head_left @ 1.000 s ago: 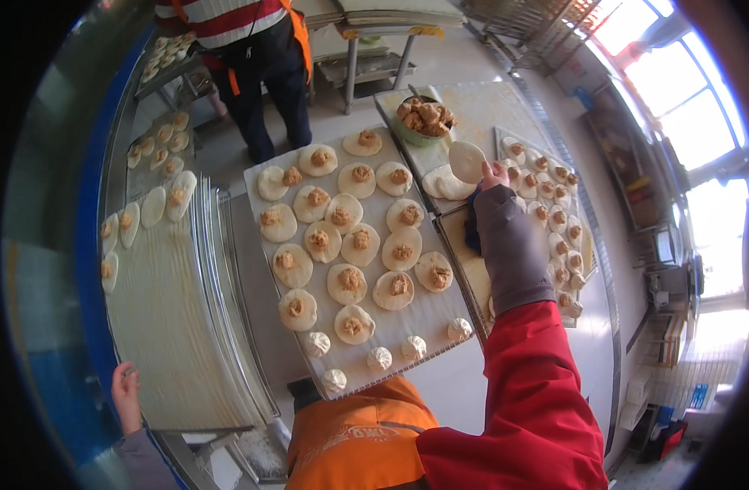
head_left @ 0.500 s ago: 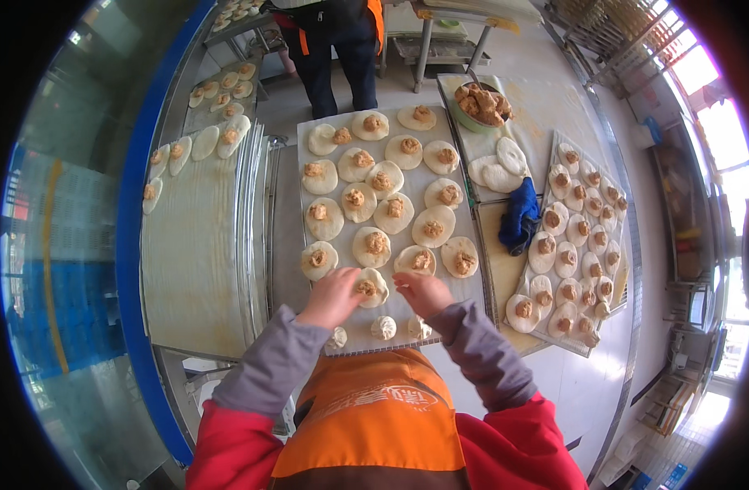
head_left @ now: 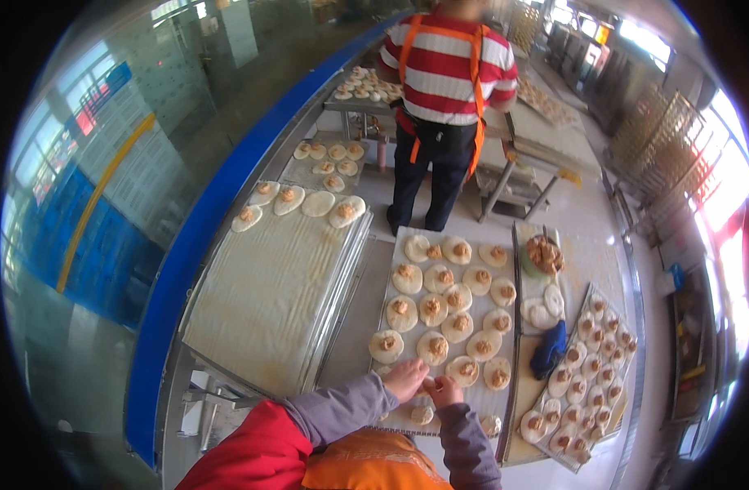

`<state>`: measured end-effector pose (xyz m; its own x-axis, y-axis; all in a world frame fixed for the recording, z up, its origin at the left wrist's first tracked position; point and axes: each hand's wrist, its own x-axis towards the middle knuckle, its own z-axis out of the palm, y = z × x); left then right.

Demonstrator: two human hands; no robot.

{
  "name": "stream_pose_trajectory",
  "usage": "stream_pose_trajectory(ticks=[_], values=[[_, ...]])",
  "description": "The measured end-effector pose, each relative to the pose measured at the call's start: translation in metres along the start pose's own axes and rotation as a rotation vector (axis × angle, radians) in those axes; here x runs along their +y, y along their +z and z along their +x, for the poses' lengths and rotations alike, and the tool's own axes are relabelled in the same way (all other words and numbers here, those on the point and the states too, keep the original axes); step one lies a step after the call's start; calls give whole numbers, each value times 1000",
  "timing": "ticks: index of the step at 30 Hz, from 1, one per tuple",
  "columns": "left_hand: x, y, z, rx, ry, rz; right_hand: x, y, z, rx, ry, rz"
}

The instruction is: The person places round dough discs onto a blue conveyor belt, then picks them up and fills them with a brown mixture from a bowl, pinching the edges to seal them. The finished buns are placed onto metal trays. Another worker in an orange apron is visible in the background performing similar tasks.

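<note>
My left hand [head_left: 407, 379] and my right hand [head_left: 445, 392] meet at the near end of a paper-lined tray [head_left: 490, 395]. Their fingers pinch the edge of a filled dough wrapper [head_left: 424, 389], mostly hidden beneath them. Just nearer to me sits a pleated bun [head_left: 422, 415], with another bun [head_left: 490, 425] at the tray's near right corner. Beyond my hands lie rows of flat dough rounds topped with brownish filling, the closest being a dough round [head_left: 432, 348] directly ahead.
Stacked trays [head_left: 268, 294] stand on the left, several dough rounds along their far edge. To the right are a green bowl [head_left: 542, 256] of filling, plain dough rounds [head_left: 542, 308], a blue cloth [head_left: 548, 351] and a rack of filled dough [head_left: 582, 380]. A person [head_left: 441, 114] stands ahead, back turned.
The view has tilted up and turned left, so the trays sit lower and farther right. My hands have come together over the dough wrapper, my right hand closing in beside the left.
</note>
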<state>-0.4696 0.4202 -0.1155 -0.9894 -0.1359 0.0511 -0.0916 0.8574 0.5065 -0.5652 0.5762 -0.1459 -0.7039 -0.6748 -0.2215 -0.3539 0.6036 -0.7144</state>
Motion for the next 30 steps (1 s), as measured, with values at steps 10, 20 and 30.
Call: stream_pose_trajectory(ticks=[10,20,30], values=[[5,-59,-41,-254,-293,-1306,-72,-58,-55,-264,254,715],[10,-93,-136,99,-387,-1515,-164,-14,-72,-190,181,311],[12,-132,-171,4,-514,-1312,-218,-8,-73,-284,-290,124]])
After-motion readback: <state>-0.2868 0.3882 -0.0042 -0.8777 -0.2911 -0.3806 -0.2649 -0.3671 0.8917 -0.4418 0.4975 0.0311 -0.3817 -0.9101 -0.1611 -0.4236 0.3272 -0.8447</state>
